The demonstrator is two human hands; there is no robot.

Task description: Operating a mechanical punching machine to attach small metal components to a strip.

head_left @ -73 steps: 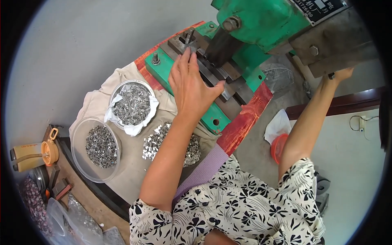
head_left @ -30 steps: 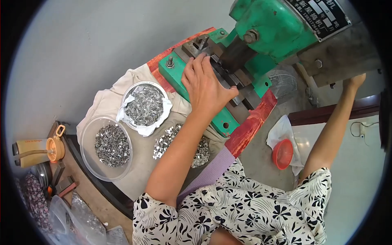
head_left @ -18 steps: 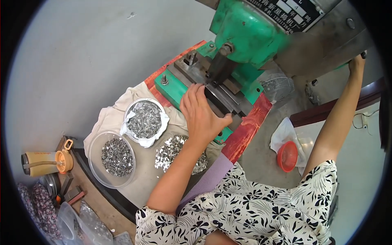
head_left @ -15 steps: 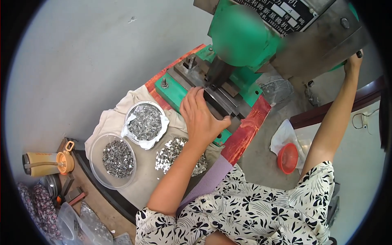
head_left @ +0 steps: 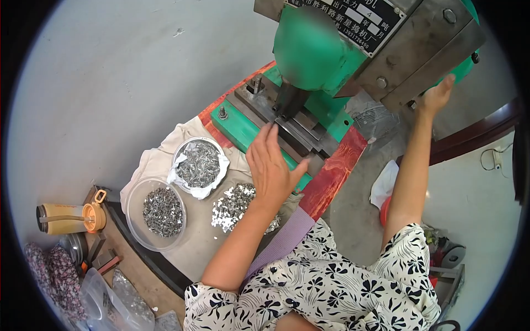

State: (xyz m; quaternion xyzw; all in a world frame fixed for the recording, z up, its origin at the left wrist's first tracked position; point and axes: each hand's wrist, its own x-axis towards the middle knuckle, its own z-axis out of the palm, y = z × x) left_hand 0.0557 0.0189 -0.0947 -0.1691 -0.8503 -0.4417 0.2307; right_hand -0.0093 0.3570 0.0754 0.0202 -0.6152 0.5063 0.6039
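My left hand (head_left: 271, 168) reaches over the front of the green bench press (head_left: 243, 129), fingers stretched toward the dark metal die (head_left: 287, 129) and thumb apart. Its fingertips are by the die edge under the dark punch (head_left: 290, 100); any small piece there is too small to make out. Off to the right, my right hand (head_left: 436, 99) is raised at the lower rim of the green wheel (head_left: 461, 71), a finger stretched upward and the other fingers partly hidden. A dark knob (head_left: 475, 57) on the wheel is apart from it.
On the cloth-covered bench left of my arm are a paper-lined bowl of slim metal pieces (head_left: 199, 164), a clear tub of small dark metal parts (head_left: 163, 212) and a pile of shiny flakes (head_left: 234, 207). A yellow bottle (head_left: 66, 219) stands far left; a wire-guard fan (head_left: 375, 118) is behind.
My right hand has moved left and slightly down, off the dark-ended handle it was wrapped round. My left hand stays at the die, its fingers a little straighter. The view has shifted slightly.
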